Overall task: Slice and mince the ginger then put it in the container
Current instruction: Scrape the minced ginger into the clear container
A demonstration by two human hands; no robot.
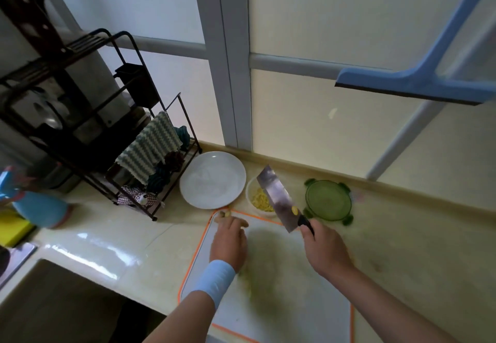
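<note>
The right hand has its fingers wrapped tight round the dark handle of the cleaver. The blade hangs tilted in the air over the rim of the small round container, which holds a heap of minced ginger. One yellow ginger scrap clings to the flat of the blade near the handle. With a careless tip I'd expect it to drop on the desk between the container and the green lid, not inside.

The left hand is stretched to the far left corner of the orange-edged cutting board, its fingers at the ginger knob lying there. The view is too blurred to say whether they have closed on it. What worries me most is that the raised edge and the reaching hand are near each other — if the blade comes down while the eyes are on the knob, the knuckles are in its way. The knob also sits right at the board's lip — a nudge could roll it off toward the white plate.
</note>
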